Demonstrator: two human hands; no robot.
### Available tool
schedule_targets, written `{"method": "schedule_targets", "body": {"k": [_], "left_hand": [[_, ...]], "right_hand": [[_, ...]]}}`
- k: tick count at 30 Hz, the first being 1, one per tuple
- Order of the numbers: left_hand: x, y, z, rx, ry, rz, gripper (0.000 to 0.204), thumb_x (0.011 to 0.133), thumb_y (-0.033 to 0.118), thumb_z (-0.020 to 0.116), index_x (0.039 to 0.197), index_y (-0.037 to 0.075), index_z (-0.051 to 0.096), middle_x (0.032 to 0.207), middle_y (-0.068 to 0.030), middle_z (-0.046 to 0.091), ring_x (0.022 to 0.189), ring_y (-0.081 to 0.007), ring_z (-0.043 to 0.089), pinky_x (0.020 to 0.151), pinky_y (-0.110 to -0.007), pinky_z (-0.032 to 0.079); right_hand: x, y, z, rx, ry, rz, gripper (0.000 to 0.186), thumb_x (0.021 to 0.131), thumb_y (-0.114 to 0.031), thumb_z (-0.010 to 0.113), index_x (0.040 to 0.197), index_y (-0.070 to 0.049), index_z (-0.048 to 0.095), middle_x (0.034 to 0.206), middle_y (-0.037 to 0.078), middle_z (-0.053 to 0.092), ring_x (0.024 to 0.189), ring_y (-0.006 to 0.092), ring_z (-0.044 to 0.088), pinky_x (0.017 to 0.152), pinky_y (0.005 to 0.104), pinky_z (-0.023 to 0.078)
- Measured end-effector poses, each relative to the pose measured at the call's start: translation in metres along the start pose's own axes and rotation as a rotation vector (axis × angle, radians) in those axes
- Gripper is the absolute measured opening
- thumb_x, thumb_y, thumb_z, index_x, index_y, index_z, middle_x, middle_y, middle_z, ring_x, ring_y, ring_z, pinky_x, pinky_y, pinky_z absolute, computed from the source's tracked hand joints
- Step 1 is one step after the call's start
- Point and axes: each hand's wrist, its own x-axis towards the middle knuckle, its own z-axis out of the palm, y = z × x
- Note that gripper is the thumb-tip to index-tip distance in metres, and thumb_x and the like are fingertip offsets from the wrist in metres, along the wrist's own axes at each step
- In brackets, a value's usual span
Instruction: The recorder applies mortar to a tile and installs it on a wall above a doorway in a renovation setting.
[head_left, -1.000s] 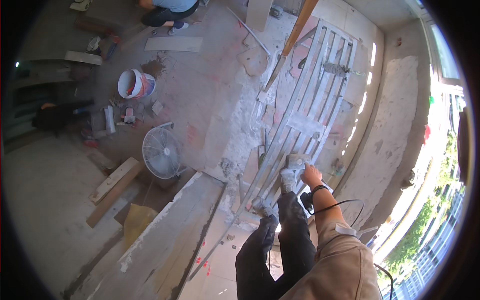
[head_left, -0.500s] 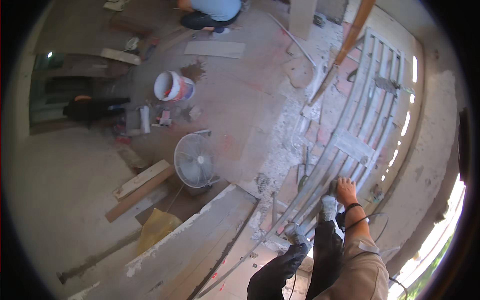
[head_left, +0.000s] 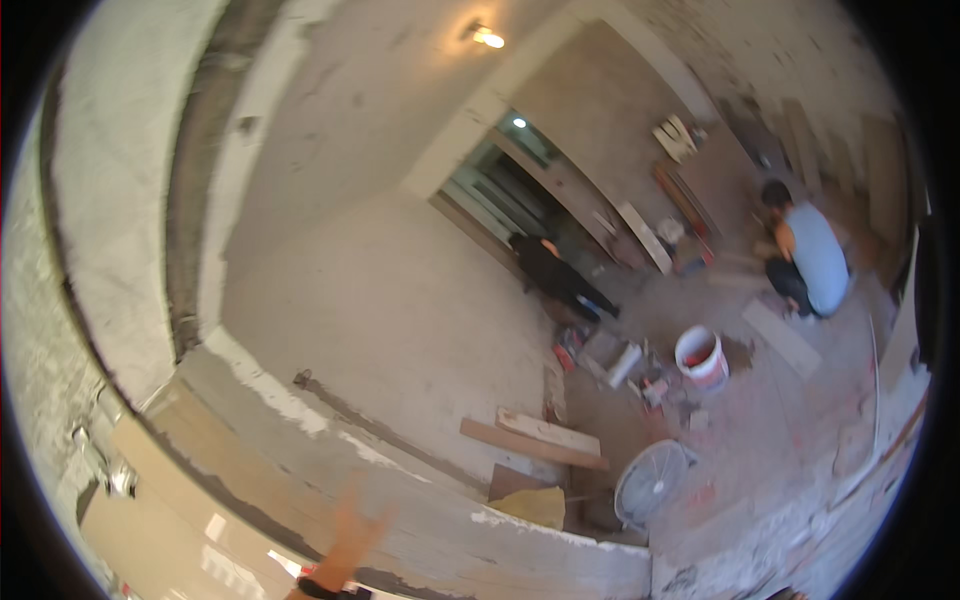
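My left hand (head_left: pixel 350 535) comes up from the lower edge, left of centre, blurred by motion. Its fingers appear spread and hold nothing that I can see. A dark band circles its wrist. Behind it runs a low grey wall or ledge (head_left: pixel 420 500) with chipped white plaster along its edge. Whether the hand touches this ledge I cannot tell. My right hand is out of view.
Beyond the ledge stand a round fan (head_left: pixel 650 485) and a white bucket (head_left: pixel 702 358). Wooden boards (head_left: pixel 535 440) lie near a yellow sack (head_left: pixel 528 508). One person (head_left: pixel 815 260) squats at far right; another in dark clothing (head_left: pixel 560 275) bends over.
The view has swung left and up, away from the metal bar frame, my feet and my right hand on the frame. My left hand has come into sight.
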Motion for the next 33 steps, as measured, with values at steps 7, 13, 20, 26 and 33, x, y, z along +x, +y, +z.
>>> {"method": "schedule_targets", "body": {"k": [7,13,20,26,33], "left_hand": [[-0.027,0.145,0.064,-0.361,-0.631,0.695,0.114,0.061,0.052,0.086,0.152,0.012,0.031,0.146,-0.0193,0.043,0.136,-0.0385,0.039,0.105,-0.053,0.039],[-0.016,0.168,0.005,-1.272,-0.813,0.01,0.089,0.079,0.031,0.081,0.147,0.004,0.031,0.113,-0.0233,0.062,0.094,-0.031,0.068,0.076,-0.047,0.055],[0.002,0.137,0.066,-1.137,-0.413,0.489,0.076,0.084,0.022,0.072,0.148,0.008,0.032,0.152,-0.0152,0.039,0.142,-0.0327,0.032,0.12,-0.048,0.015],[0.009,0.169,0.138,-1.543,-0.487,0.191,0.07,0.086,0.016,0.074,0.141,0.007,0.032,0.109,-0.0132,0.056,0.098,-0.0208,0.058,0.084,-0.041,0.043],[0.067,0.181,-0.062,-1.129,-0.606,0.03,0.041,0.088,0.025,0.068,0.118,-0.001,0.057,0.108,-0.02,0.062,0.1,-0.0345,0.064,0.084,-0.046,0.052]], "right_hand": [[0.0,-0.193,-0.124,1.248,-0.516,-0.577,0.039,0.088,-0.031,0.069,0.115,-0.005,0.059,0.089,0.008,0.062,0.075,0.0176,0.057,0.063,0.0353,0.052],[-0.058,-0.306,-0.246,1.118,-0.336,-1.022,0.062,0.074,-0.014,0.076,0.13,0.001,0.053,0.11,0.009,0.065,0.099,0.0215,0.063,0.084,0.0392,0.055],[-0.122,-0.34,-0.365,1.709,-0.781,-0.833,0.043,0.087,-0.014,0.064,0.126,0.001,0.052,0.106,0.01,0.064,0.095,0.0224,0.062,0.078,0.038,0.054],[-0.095,-0.327,-0.328,1.629,-0.823,-1.008,0.069,0.094,-0.04,0.061,0.144,-0.002,0.034,0.14,0.02,0.045,0.126,0.0299,0.048,0.101,0.0421,0.041],[-0.081,-0.336,-0.367,1.034,-0.432,-1.174,0.045,0.094,-0.029,0.059,0.127,-0.002,0.044,0.116,0.015,0.052,0.103,0.0262,0.053,0.085,0.0408,0.045]]}}
